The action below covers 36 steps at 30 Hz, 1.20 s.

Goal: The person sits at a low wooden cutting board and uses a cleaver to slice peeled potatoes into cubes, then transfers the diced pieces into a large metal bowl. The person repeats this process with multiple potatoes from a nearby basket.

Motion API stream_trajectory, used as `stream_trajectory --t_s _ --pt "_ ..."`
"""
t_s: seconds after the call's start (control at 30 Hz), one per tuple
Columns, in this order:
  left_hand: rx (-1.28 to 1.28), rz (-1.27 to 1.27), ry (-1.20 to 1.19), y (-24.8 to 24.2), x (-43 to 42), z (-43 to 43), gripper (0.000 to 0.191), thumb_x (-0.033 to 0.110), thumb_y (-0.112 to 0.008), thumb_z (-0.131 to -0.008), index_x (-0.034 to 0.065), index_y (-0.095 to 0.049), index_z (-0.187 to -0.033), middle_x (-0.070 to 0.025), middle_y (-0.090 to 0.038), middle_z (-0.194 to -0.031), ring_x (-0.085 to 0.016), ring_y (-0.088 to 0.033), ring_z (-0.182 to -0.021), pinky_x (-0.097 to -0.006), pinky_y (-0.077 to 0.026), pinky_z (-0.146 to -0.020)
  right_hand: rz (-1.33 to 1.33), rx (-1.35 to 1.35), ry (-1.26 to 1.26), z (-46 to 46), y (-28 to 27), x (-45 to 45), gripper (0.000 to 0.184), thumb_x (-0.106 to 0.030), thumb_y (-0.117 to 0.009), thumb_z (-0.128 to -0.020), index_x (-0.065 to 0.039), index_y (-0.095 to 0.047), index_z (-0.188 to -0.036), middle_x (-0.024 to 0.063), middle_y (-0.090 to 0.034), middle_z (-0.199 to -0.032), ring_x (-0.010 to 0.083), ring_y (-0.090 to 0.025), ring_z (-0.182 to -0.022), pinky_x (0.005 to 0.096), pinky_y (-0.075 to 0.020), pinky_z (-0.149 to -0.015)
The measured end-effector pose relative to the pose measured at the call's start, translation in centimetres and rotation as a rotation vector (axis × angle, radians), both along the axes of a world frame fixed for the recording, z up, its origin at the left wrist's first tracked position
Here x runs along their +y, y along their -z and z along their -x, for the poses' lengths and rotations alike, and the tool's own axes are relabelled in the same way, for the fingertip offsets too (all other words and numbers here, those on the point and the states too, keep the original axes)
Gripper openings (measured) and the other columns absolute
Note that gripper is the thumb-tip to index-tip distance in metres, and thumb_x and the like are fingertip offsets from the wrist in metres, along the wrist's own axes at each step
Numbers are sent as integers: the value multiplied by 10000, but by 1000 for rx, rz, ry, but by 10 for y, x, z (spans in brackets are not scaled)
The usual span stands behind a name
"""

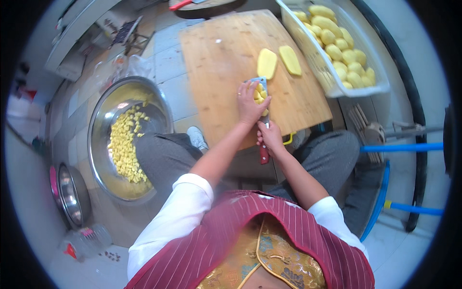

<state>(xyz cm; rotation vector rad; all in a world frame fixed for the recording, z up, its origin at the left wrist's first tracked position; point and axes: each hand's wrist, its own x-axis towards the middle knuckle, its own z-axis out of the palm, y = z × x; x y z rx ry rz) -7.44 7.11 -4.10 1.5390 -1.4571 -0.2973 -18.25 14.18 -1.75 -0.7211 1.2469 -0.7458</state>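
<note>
My right hand (271, 137) is closed around the red handle of a kitchen knife (264, 153) at the near edge of a wooden cutting board (223, 72). Cut potato pieces (260, 94) lie on the blade. Over them rests my left hand (251, 103), fingers spread and curved, touching the pieces. Just beyond the blade tip lies a flat potato slab (267, 64), with a second potato slab (290, 60) to its right. A large steel basin (94, 144) at the left holds many potato cubes (124, 144).
A white plastic basket (361, 92) of peeled potatoes (334, 52) adjoins the board's right side. Another knife with a red handle (180, 5) lies on a round board at the top. Steel bowls (74, 195) and a plastic bottle (86, 240) are at lower left. Blue-handled tools (404, 147) stand at right.
</note>
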Motion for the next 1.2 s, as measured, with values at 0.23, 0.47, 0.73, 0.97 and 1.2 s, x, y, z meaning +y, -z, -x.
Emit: stream_trajectory --t_s 0.23,0.47,0.73,0.97,1.2 --pt "152 322 -338 -88 14 -122 624 355 -753 -750 32 -545 -1242 -190 -552 -1225 -366 -508 -1157 -442 -372 -1038 408 149 -476 -102 -90 -19 214 -205 -577 -950 -1 -562 -1014 36 -527 -608 136 -524 -466 299 -450 -428" --pt "35 99 -1020 -126 113 -352 484 343 -639 -842 92 -557 -1248 -163 -583 -1234 -323 -555 -1137 -439 -421 -966 823 178 -761 -261 -174 5 308 -232 -605 -910 62 -551 -984 197 -639 -718 271 -630 -530 392 -515 -544" --pt "-180 120 -887 -105 122 -400 385 255 -646 -875 43 -580 -1190 -164 -618 -1140 -324 -578 -1072 -426 -440 -941 515 -182 -612 -174 -174 -26 264 -209 -601 -920 34 -564 -1016 18 -538 -654 103 -518 -471 271 -472 -467" --pt "-265 -176 -16 -67 -32 -139 732 457 -750 -768 56 -491 -1324 -183 -534 -1317 -336 -492 -1243 -428 -387 -1049 725 174 -93 23 -134 -94 317 -236 -665 -874 16 -600 -1055 44 -588 -706 114 -544 -495 274 -460 -454" --pt "-370 -493 -82 -21 -141 30 1038 511 -811 -655 56 -310 -1442 -191 -420 -1387 -377 -415 -1293 -452 -367 -1060 528 165 127 93 -121 -133 170 -176 -640 -918 -58 -519 -937 -18 -498 -660 52 -475 -468 224 -457 -419"
